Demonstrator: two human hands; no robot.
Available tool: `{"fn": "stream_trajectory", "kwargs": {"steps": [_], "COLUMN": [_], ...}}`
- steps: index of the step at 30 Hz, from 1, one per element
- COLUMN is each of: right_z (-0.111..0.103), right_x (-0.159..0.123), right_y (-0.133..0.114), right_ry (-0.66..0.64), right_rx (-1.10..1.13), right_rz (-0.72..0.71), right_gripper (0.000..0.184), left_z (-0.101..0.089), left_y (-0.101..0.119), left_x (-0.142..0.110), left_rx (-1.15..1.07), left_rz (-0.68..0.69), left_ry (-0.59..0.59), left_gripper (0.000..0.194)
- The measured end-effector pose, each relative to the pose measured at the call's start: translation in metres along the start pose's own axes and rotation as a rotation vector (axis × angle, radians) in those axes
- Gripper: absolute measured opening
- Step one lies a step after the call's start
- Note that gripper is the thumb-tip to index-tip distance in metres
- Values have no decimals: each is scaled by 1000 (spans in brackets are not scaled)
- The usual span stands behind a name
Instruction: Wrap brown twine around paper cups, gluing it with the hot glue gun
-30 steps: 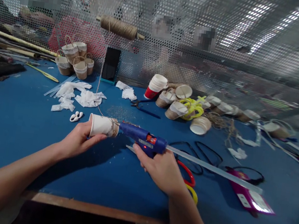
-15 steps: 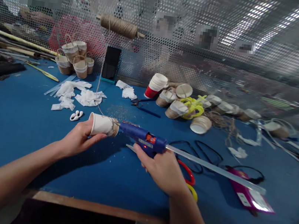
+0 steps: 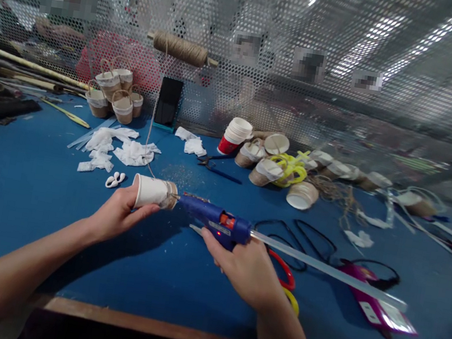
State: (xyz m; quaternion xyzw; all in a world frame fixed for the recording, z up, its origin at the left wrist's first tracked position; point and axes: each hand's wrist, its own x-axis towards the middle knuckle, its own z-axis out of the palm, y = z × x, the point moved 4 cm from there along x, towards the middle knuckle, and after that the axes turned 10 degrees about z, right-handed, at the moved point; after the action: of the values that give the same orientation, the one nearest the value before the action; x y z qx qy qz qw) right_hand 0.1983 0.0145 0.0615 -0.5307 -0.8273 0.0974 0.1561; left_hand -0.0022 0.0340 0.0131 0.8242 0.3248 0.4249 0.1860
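My left hand (image 3: pixel 120 213) is closed around a white paper cup (image 3: pixel 149 191) lying on its side in the air, its mouth toward the left. Brown twine (image 3: pixel 171 195) is wound round the cup's base end, and a strand runs up from it to the twine spool (image 3: pixel 180 49) on the mesh. In my right hand (image 3: pixel 244 263) is a blue hot glue gun (image 3: pixel 206 212) with a long clear glue stick out of its back. Its nozzle is at the twine-wrapped end; whether it touches cannot be made out. Scissors (image 3: pixel 286 272) with red and yellow handles lie partly hidden under my right hand.
Small twine-wrapped baskets (image 3: pixel 123 106) stand at the back left beside a phone (image 3: pixel 169 101). White fabric scraps (image 3: pixel 135 153) lie before them. Pliers (image 3: pixel 221 171), stacked cups (image 3: pixel 235 136), more wrapped cups (image 3: pixel 265 172) and a purple packet (image 3: pixel 383 312) are farther right. Perforated metal mesh rises behind.
The view has shifted slightly, so the background sits a little lower. My hands, the cup and the glue gun keep nearly the same positions relative to each other.
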Motion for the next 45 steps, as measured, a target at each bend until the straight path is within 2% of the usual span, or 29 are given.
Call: {"fn": "stream_trajectory", "kwargs": {"steps": [5,11,21,25,33,45], "right_z": [5,6,-7,-8,-7,-7], "right_x": [-3,-4,1,1,-1,-4], "right_y": [6,-1,-9,-10,-7,-5], "right_ry": [15,64,62,64,47,66], "right_rx": [-35,-208,73,96,186,189], "right_rz": [-34,-159,65,70,132,126], "right_gripper": [27,35,23,21,16,15], "left_z": [3,3,5,7,9,10], "left_y": [-2,-6,-8,-9,-13,-14], "left_x": [-1,-2,-1,-2,-3,-3], "left_rx": [-44,-74,-133,-179,-409,-532], "left_rz": [-52,-154,-241,-270,-421,-490], "left_ry": [-17,2,34,50,112,171], "left_gripper": [22,24,27,27,26,29]}}
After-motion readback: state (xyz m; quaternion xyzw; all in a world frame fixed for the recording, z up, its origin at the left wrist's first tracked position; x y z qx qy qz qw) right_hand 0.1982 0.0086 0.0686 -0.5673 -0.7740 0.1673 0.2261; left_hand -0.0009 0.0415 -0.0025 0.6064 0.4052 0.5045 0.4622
